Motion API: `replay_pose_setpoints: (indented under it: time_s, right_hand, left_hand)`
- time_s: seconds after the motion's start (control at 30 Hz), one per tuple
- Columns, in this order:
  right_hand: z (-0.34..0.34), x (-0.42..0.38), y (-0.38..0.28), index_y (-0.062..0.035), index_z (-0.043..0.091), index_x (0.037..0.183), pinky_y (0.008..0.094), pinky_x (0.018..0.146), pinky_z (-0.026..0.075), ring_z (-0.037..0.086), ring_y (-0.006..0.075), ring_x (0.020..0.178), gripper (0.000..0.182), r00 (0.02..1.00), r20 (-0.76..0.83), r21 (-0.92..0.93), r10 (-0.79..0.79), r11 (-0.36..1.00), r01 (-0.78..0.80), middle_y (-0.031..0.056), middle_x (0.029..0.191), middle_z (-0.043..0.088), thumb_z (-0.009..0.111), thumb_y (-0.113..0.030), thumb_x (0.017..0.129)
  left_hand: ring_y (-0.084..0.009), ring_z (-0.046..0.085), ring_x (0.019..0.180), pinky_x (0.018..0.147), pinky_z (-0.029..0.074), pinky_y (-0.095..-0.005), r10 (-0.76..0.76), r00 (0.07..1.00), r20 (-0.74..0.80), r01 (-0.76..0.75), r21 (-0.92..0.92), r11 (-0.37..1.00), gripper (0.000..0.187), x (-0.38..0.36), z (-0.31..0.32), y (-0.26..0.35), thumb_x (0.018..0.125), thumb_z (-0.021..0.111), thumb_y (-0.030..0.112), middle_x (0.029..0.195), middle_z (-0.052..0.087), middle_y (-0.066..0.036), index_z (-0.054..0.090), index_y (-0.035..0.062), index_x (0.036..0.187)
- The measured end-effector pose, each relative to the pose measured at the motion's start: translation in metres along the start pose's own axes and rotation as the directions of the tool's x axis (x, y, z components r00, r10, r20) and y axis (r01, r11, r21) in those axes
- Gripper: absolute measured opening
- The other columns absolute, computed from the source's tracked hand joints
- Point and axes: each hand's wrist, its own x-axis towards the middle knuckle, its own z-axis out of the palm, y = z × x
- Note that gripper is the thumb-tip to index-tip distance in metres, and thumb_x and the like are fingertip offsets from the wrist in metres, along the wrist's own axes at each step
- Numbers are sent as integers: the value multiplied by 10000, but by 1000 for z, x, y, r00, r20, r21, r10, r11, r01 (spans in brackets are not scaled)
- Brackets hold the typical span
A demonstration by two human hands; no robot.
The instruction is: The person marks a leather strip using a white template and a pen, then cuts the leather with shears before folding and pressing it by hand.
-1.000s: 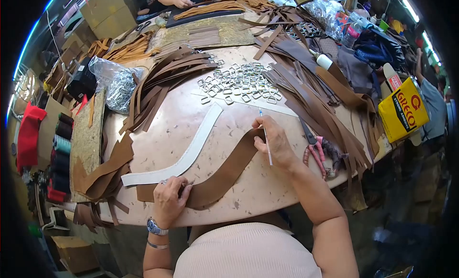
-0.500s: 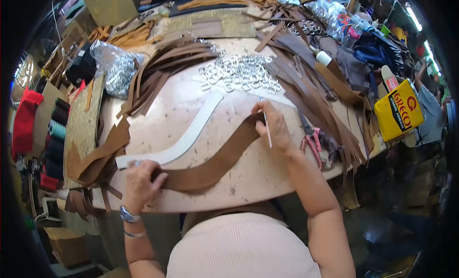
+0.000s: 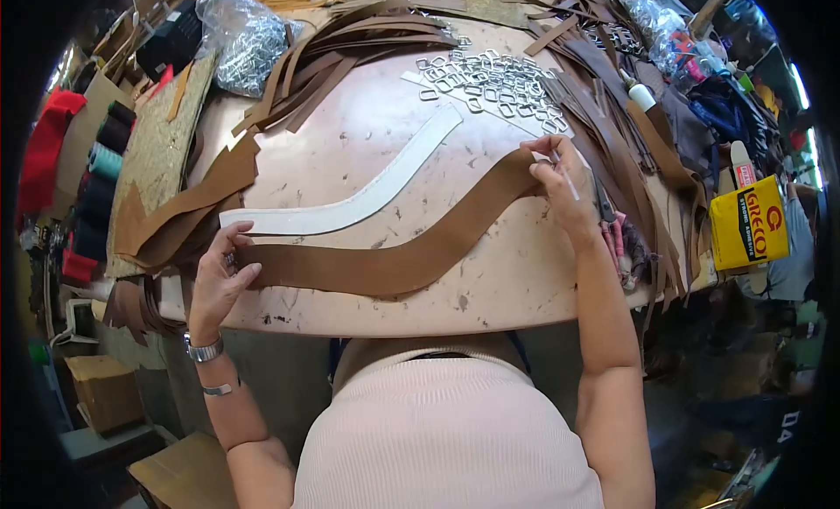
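Note:
A curved brown leather strip (image 3: 376,271) lies across the front of the table, spread between my two hands. My left hand (image 3: 222,277) has its thumb and fingers closed around the strip's left end. At the upper right end, my right hand (image 3: 567,189) pinches the strip's tip between thumb and fingers. A thin white stick (image 3: 570,187), perhaps a pen, is also tucked in that hand. Just behind the leather, a white curved strip (image 3: 350,210) of similar shape rests flat; its left end is near my left fingertips. Scissors with pink-wrapped handles (image 3: 621,246) lie right of my right wrist.
Metal buckle rings (image 3: 494,84) are heaped at the back. Brown strips (image 3: 350,45) pile up behind, and more leather pieces (image 3: 192,203) lie at left. A plastic bag of hardware (image 3: 249,54), a white bottle (image 3: 641,96) and a yellow adhesive can (image 3: 750,222) stand around the edges.
My left hand has moved left to the brown strip's end, and the strip now shows more of its length. My right hand still grips its tip. The camera view has shifted.

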Motion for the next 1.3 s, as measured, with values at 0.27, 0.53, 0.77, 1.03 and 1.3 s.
replay_pose_setpoints:
  time_s: [0.27, 0.53, 0.77, 1.03, 1.3]
  right_hand:
    - [5, 7, 17, -26, 455, 941, 239, 795, 407, 538, 132, 867, 180, 998, -27, 260, 61, 964, -52, 87, 933, 592, 458, 4, 764]
    - [4, 2, 12, -20, 497, 904, 231, 679, 407, 492, 97, 727, 134, 995, -89, -5, -56, 998, 55, 35, 791, 556, 515, -55, 775]
    - [10, -4, 10, -32, 486, 895, 271, 568, 398, 484, 141, 597, 153, 990, -61, -147, -130, 982, 120, 62, 681, 502, 527, -14, 748]
    - [9, -2, 5, -31, 474, 894, 289, 535, 415, 516, 211, 547, 173, 962, -114, -257, -249, 942, 213, 105, 679, 523, 487, 76, 759]
    - [5, 5, 9, -44, 466, 889, 282, 503, 409, 517, 214, 518, 206, 883, -118, -407, -454, 833, 375, 96, 683, 539, 503, 93, 739]
  left_hand:
    - [-96, 461, 937, 806, 386, -202, 45, 975, -217, -101, -254, 962, 466, -10, 9, -39, 756, 548, -60, 1022, 487, -34, 441, 5, 1205]
    - [-129, 509, 914, 852, 378, -251, 119, 962, -245, -142, -82, 986, 172, -11, 9, -43, 771, 521, -50, 986, 566, -59, 580, -12, 928]
    - [-134, 477, 903, 809, 377, -249, 65, 967, -245, -93, -103, 990, 266, -9, 10, -33, 749, 575, 27, 1065, 516, -42, 567, -15, 1012]
    - [-178, 441, 1092, 965, 291, -299, 31, 985, -172, -44, -72, 996, 401, -8, 19, -23, 766, 580, 88, 1182, 482, -84, 522, -18, 1148]
    - [-82, 439, 894, 719, 343, -199, 49, 971, -233, -20, 123, 992, 386, -3, 39, -15, 785, 547, 50, 1153, 488, -31, 526, 31, 1170]
